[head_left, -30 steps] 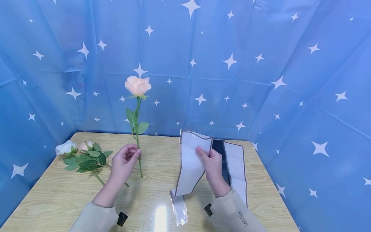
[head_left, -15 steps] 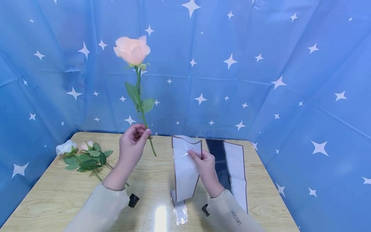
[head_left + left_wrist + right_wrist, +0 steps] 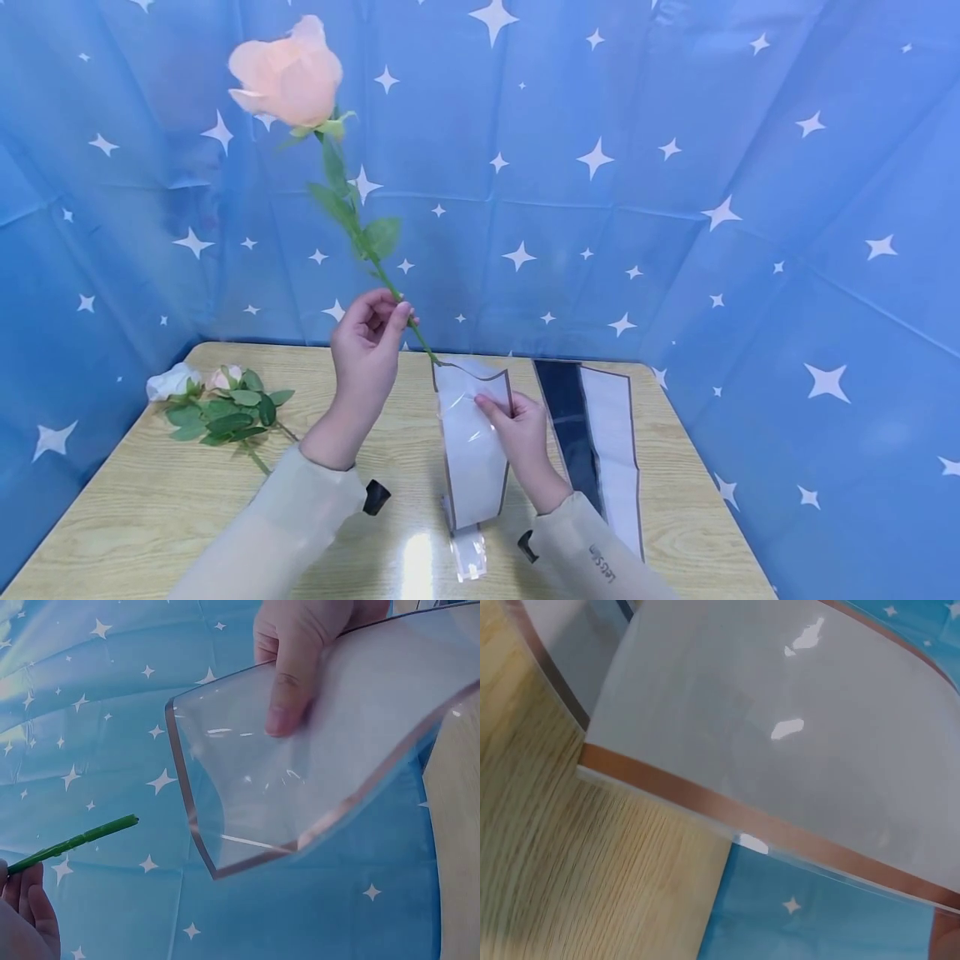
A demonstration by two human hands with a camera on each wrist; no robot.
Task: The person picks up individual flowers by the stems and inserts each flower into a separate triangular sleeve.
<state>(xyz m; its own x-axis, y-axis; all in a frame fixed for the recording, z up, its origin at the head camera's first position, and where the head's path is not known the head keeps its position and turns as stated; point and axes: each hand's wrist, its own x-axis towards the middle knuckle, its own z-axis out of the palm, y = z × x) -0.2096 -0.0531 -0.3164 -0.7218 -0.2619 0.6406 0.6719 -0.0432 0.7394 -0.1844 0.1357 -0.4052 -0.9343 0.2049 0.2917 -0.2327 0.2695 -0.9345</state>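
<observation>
My left hand point(image 3: 367, 342) pinches the green stem of a peach artificial rose point(image 3: 288, 75), its bloom raised and leaning to the left. In the left wrist view, the stem's point(image 3: 82, 840) cut end points toward the mouth of a flower sleeve point(image 3: 360, 712) and stands apart from its edge. This sleeve is whitish film with a brown border and a clear front. My right hand point(image 3: 525, 433) pinches it near its upper right edge, thumb in front. The right wrist view is filled by the sleeve point(image 3: 727, 697), with only a sliver of hand at the lower right corner.
A white rose point(image 3: 172, 382) and a pale pink rose point(image 3: 223, 377) lie at the table's left. Right of the hands lie a dark sleeve point(image 3: 573, 433) and a white sleeve point(image 3: 611, 442). A narrow clear-edged strip point(image 3: 468, 554) lies below the held sleeve. A starry blue curtain point(image 3: 525, 208) surrounds the table.
My left hand has raised the rose and moved right, tilting its bloom left and bringing the stem's end to the sleeve's top. My right hand has shifted the sleeve slightly left.
</observation>
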